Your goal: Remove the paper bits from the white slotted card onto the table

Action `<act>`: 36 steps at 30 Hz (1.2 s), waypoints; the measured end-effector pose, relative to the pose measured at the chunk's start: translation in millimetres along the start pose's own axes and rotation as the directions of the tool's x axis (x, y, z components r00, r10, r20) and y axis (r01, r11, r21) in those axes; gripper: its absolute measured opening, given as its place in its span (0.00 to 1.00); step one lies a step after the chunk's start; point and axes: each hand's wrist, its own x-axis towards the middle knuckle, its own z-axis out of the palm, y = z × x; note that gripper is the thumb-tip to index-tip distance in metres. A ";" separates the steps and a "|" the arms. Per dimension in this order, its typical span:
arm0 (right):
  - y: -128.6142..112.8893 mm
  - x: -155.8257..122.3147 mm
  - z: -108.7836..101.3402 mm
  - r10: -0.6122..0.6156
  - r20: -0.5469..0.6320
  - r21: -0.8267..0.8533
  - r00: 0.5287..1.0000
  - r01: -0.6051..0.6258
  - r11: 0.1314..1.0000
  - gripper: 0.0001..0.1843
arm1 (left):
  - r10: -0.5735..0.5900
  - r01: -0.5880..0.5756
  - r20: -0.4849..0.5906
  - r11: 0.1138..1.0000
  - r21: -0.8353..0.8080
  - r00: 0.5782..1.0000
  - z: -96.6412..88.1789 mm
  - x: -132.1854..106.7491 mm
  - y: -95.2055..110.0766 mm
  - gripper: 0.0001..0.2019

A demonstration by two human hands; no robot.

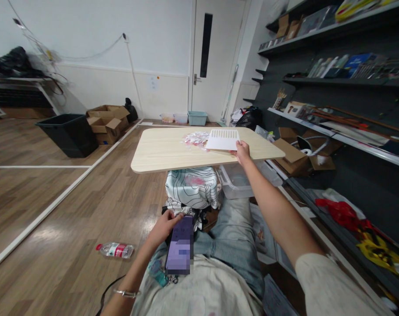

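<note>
Right arm stretched forward over your lap. Your right hand [243,152] is closed on the near right corner of a white slotted panel [223,139], thumb on top; the fingers underneath can't be seen. The panel runs away from the hand, ahead and to its left, and lies flat or nearly flat on the pale wooden counter [160,151]. The row of slots sits along its far edge, the side farthest from your grip.

Just past the panel's left edge, left of your right hand and a little beyond it, there is a heap of pink and white paper scraps [195,138]. It touches the panel's side or comes very close; I can't tell which.

Your left hand [163,226] is low in your lap, well apart from the counter. It grips a phone [180,245] at its top end, fingers curled over the upper left corner. The phone extends back from the hand toward your body, its screen facing up. A thin bracelet [127,292] sits on that wrist.

Below the counter, ahead of your left hand, is a patterned cloth bundle [191,186]. A clear plastic bin [235,182] lies directly under your right forearm. A water bottle [115,250] lies on its side on the floor, left of your left hand.
</note>
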 end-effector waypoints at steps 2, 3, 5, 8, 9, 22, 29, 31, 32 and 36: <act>0.0 0.1 0.2 -0.002 0.002 0.002 1.000 0.002 1.000 0.05 | -0.018 0.024 0.069 0.996 -0.088 0.997 0.1 -14.6 0.0 0.31; -0.1 0.1 0.2 -0.003 0.006 0.003 1.000 0.003 1.000 0.05 | -0.025 0.043 0.123 0.989 -0.145 0.992 0.1 -22.7 -1.4 0.34; -0.2 0.0 0.0 -0.004 0.014 0.004 1.000 0.004 1.000 0.06 | -0.027 0.072 0.189 0.969 -0.238 0.982 0.5 -37.8 -7.3 0.44; -0.1 -0.1 -0.4 -0.006 0.013 0.006 1.000 0.006 1.000 0.06 | 0.030 0.042 0.213 0.945 -0.326 0.977 3.2 -51.4 -20.8 0.55; 0.1 0.0 -0.6 -0.007 0.013 0.004 1.000 0.007 1.000 0.06 | 0.041 0.026 0.192 0.943 -0.333 0.980 5.0 -53.0 -25.4 0.56; 2.7 2.6 -1.5 -0.015 0.012 -0.007 1.000 0.015 1.000 0.07 | -0.057 0.081 0.070 0.907 -0.413 0.996 10.3 -44.5 -38.9 0.45; 1.8 0.7 -1.9 -0.007 0.015 0.009 1.000 0.007 1.000 0.05 | -0.042 0.030 -0.023 0.917 -0.399 0.999 10.5 -45.9 -36.3 0.33; 1.5 0.8 -1.7 -0.005 0.012 0.012 1.000 0.005 1.000 0.05 | -0.024 0.012 -0.028 0.922 -0.386 0.999 9.3 -45.9 -35.0 0.32; 1.4 0.9 -1.5 -0.003 0.009 0.013 1.000 0.003 1.000 0.05 | -0.024 0.010 -0.030 0.924 -0.383 0.999 8.9 -45.2 -34.8 0.32; 1.1 1.8 -1.0 0.010 0.005 0.024 1.000 -0.010 1.000 0.06 | -0.049 0.029 -0.036 0.907 -0.419 0.998 9.0 -38.3 -34.4 0.34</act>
